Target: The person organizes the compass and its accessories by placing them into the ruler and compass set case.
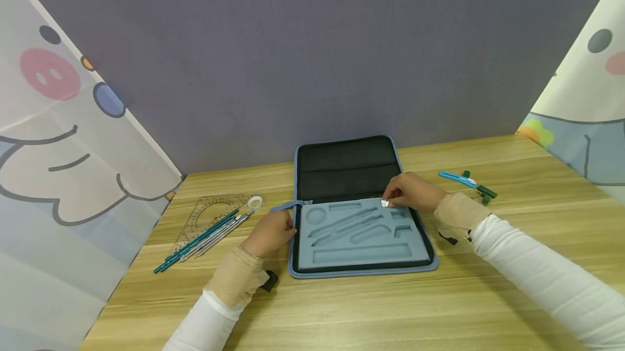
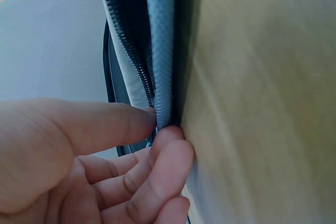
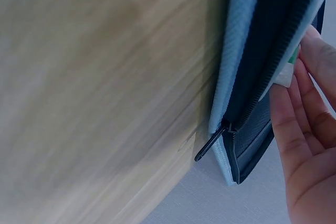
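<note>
Head view: the zip case [image 1: 363, 274] is lying open near the table's [image 1: 342, 313] back edge, roughly midway between the left and right edges, and you are working over the far right corner of its foam insert [image 1: 305, 253]. Your right grip [image 1: 417, 192] is pinching a small white-and-green piece [image 1: 385, 203] between thumb and fingertips, nearly closed. Your left grip [image 1: 270, 233] is nipping the case's border on the side facing the table's left edge, thumb inside and fingers outside.

The main risk is probably sitting in that small hold: with so little of the piece showing, it could be slipping free and dropping into the wrong recess, or lodging between foam and case wall. Your fingers are covering the spot too, so a skewed piece could be jamming unnoticed. If your left grip is tugging, the case could be sliding or tilting while you are aiming. The zip pull [image 3: 209, 148] is hanging outside the border, where a wrist strap could be snagging it. Toward the table's right edge, the cutter [image 1: 457, 179] and green clips [image 1: 486, 192] are lying just beyond your right wrist, so a careless elbow swing could be knocking them.
</note>
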A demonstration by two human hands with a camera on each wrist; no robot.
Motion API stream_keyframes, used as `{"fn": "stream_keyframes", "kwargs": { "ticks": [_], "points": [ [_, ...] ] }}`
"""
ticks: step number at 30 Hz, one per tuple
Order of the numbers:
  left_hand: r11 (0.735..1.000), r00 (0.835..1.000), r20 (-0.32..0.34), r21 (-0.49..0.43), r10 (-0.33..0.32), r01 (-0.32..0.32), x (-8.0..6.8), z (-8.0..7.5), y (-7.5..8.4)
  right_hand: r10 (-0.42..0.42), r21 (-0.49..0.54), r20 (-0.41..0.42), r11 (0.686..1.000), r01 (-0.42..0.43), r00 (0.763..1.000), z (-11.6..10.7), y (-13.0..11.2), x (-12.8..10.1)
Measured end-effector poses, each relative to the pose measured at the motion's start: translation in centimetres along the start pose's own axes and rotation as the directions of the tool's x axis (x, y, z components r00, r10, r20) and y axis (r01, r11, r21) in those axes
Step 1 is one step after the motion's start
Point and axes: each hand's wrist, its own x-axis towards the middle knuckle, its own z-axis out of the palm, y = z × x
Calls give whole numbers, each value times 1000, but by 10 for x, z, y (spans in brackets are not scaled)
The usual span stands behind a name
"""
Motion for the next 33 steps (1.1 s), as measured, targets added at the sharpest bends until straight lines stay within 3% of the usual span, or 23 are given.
{"fn": "stream_keyframes", "kwargs": {
  "ticks": [9,17,33],
  "points": [
    [1000,1000,7,-4,-10,10,0,-1,1,-2,-13,-11,1000,2,1000,0,0,0],
    [1000,1000,8,-2,-5,5,0,-2,1,-61,-59,-40,997,59,997,2,-2,-1],
    [1000,1000,11,8,-19,18,1,-1,0,-56,-58,-45,997,54,997,2,-4,-2]
  ]
}}
